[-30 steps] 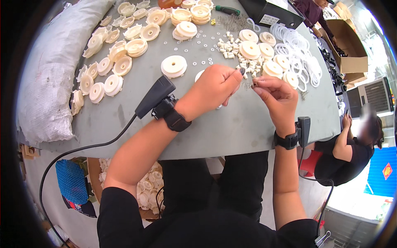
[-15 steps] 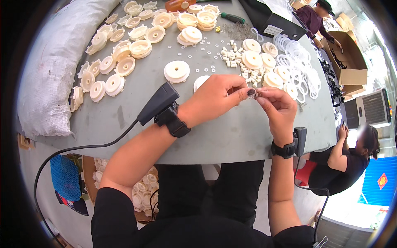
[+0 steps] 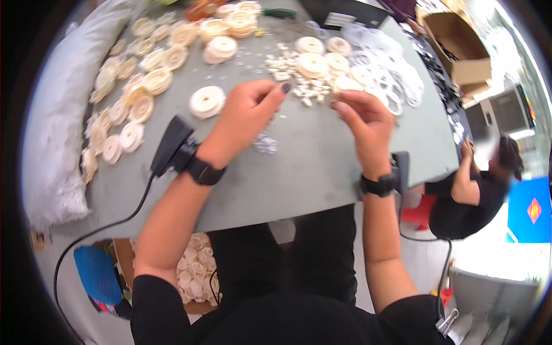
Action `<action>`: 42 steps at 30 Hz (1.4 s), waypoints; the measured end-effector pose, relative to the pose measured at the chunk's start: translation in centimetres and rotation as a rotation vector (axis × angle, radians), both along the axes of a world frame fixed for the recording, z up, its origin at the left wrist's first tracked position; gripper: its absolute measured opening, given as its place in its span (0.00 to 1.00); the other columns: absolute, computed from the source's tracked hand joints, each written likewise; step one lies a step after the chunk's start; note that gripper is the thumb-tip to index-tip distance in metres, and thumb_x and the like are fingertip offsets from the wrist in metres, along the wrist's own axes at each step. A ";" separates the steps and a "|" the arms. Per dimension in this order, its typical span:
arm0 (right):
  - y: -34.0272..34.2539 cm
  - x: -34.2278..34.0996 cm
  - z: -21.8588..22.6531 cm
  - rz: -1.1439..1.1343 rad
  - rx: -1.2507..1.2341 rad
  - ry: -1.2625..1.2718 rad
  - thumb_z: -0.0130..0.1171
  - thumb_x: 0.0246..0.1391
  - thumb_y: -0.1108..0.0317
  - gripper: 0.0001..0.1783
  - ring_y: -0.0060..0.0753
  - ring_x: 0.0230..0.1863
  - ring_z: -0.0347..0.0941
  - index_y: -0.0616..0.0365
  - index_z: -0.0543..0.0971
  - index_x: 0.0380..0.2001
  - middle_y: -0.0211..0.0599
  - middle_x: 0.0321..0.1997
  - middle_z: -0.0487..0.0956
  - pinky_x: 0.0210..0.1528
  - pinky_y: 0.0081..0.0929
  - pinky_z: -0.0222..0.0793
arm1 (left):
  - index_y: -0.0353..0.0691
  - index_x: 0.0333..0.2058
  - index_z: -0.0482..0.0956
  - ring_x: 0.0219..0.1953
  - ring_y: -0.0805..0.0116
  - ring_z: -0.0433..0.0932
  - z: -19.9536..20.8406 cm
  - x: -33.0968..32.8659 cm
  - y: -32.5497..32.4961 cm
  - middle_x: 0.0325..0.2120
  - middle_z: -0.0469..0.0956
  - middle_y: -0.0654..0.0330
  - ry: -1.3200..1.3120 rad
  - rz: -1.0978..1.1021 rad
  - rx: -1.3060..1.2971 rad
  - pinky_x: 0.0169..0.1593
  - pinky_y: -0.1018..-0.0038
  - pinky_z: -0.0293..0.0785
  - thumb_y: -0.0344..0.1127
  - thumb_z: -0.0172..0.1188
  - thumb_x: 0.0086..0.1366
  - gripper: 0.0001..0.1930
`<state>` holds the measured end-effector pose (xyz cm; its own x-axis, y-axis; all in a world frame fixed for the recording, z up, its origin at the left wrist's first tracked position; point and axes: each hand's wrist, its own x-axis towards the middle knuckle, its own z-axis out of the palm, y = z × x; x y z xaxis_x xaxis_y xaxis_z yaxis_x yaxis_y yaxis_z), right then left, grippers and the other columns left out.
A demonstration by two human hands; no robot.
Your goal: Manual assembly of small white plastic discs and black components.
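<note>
Both of my hands hover apart over the grey table (image 3: 310,167). My left hand (image 3: 246,112) is closed, thumb pressed along the curled fingers; whatever is in it is hidden. My right hand (image 3: 371,123) makes a pinch beside the small cream cylinders (image 3: 310,89), and what its fingertips hold is too small and blurred to name. A round cream wheel (image 3: 207,102) with a centre hole lies left of my left hand. Beneath my left hand sits a small cluster of whitish pieces (image 3: 265,143), blurred.
Many cream wheels (image 3: 132,136) spread over the table's left side, by a white sack (image 3: 57,155). Clear rings (image 3: 397,75) pile at the right. A black box (image 3: 345,12) and a green-handled screwdriver (image 3: 280,12) lie at the back. A person (image 3: 477,190) sits at the right.
My hands were together at a thin wire tangle; now they are apart, the left hand shifted left. The whole view has also shifted, and the whitish cluster below my left hand now shows.
</note>
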<state>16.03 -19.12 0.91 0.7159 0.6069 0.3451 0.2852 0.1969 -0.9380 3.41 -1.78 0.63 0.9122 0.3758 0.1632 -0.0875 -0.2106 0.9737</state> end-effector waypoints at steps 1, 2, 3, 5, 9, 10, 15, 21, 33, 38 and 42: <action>0.1 0.0 0.0 0.008 0.035 0.033 0.59 0.46 0.79 0.08 0.23 0.35 0.75 0.66 0.76 0.34 0.35 0.33 0.78 0.39 0.18 0.71 | 0.36 0.20 0.69 0.18 0.78 0.66 0.1 0.1 -0.4 0.14 0.65 0.65 -0.023 0.132 0.279 0.22 0.80 0.61 0.41 0.52 0.62 0.17; 0.3 0.0 0.0 0.016 0.072 0.065 0.60 0.47 0.77 0.08 0.22 0.33 0.75 0.66 0.76 0.34 0.34 0.31 0.78 0.37 0.17 0.72 | 0.36 0.24 0.72 0.26 0.71 0.71 0.7 0.0 -0.9 0.19 0.70 0.61 -0.008 0.135 0.427 0.30 0.76 0.64 0.39 0.57 0.57 0.11; 0.6 0.1 0.0 0.020 0.052 0.076 0.60 0.47 0.76 0.08 0.21 0.32 0.75 0.65 0.77 0.33 0.33 0.31 0.78 0.36 0.16 0.71 | 0.37 0.26 0.73 0.30 0.68 0.71 0.5 -0.1 -1.1 0.23 0.72 0.61 0.000 0.139 0.668 0.35 0.74 0.63 0.38 0.58 0.56 0.10; 0.5 0.3 -0.1 -0.010 0.031 0.074 0.60 0.47 0.75 0.08 0.20 0.31 0.75 0.65 0.77 0.33 0.32 0.30 0.78 0.35 0.15 0.71 | 0.38 0.29 0.74 0.35 0.65 0.72 -0.2 0.2 -1.6 0.27 0.74 0.61 -0.027 0.121 0.904 0.40 0.72 0.62 0.38 0.59 0.54 0.10; 0.5 0.1 -0.6 0.070 -0.115 0.000 0.61 0.48 0.73 0.08 0.16 0.28 0.74 0.63 0.77 0.33 0.31 0.28 0.78 0.32 0.14 0.70 | 0.42 0.35 0.76 0.44 0.64 0.69 -0.6 0.5 -2.9 0.36 0.75 0.64 -0.021 0.197 0.992 0.48 0.67 0.56 0.38 0.61 0.52 0.12; 0.5 -0.1 -0.5 0.104 -0.150 -0.003 0.60 0.48 0.72 0.08 0.15 0.28 0.73 0.63 0.77 0.32 0.30 0.27 0.78 0.31 0.14 0.69 | 0.43 0.36 0.76 0.45 0.65 0.69 -0.3 0.5 -3.0 0.37 0.75 0.64 -0.047 0.232 0.935 0.49 0.66 0.55 0.38 0.61 0.51 0.13; 0.2 -0.5 -0.2 0.214 -0.187 0.027 0.60 0.50 0.72 0.09 0.20 0.32 0.74 0.64 0.76 0.34 0.32 0.32 0.78 0.35 0.16 0.72 | 0.40 0.36 0.77 0.41 0.63 0.72 0.2 0.2 -2.9 0.33 0.77 0.61 -0.104 0.073 0.673 0.46 0.69 0.60 0.33 0.60 0.52 0.11; 0.5 -1.0 -0.2 0.225 -0.153 0.045 0.59 0.50 0.71 0.07 0.16 0.29 0.72 0.62 0.77 0.33 0.31 0.29 0.78 0.31 0.15 0.69 | 0.35 0.32 0.77 0.30 0.63 0.75 -0.1 0.4 -2.5 0.27 0.77 0.56 -0.087 0.000 0.280 0.39 0.71 0.67 0.30 0.58 0.53 0.07; 0.5 0.0 -0.7 -0.003 -0.074 -0.086 0.58 0.50 0.73 0.07 0.18 0.31 0.73 0.60 0.77 0.34 0.30 0.32 0.78 0.33 0.17 0.69 | 0.41 0.26 0.75 0.31 0.63 0.72 -0.9 0.5 -1.5 0.24 0.75 0.64 -0.080 0.095 0.781 0.41 0.70 0.58 0.34 0.58 0.50 0.05; 0.4 -0.3 -0.4 -0.022 -0.270 -0.186 0.59 0.47 0.74 0.08 0.19 0.28 0.72 0.60 0.78 0.33 0.30 0.30 0.78 0.30 0.18 0.68 | 0.45 0.28 0.76 0.36 0.66 0.71 -0.8 0.0 -1.0 0.27 0.75 0.66 -0.053 0.169 0.848 0.43 0.70 0.56 0.36 0.59 0.50 0.06; 0.5 -0.4 -0.8 0.028 -0.457 -0.280 0.60 0.43 0.73 0.08 0.22 0.25 0.70 0.58 0.78 0.31 0.33 0.25 0.77 0.29 0.20 0.67 | 0.48 0.29 0.77 0.41 0.67 0.70 -1.1 -0.3 -0.2 0.30 0.75 0.67 0.020 0.174 0.929 0.45 0.67 0.55 0.38 0.60 0.50 0.07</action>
<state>15.60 -18.60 0.11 0.6158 0.7575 0.2167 0.5370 -0.2022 -0.8190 3.10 -2.02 -0.45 0.8614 0.2344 0.4507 0.0334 -0.9114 0.4102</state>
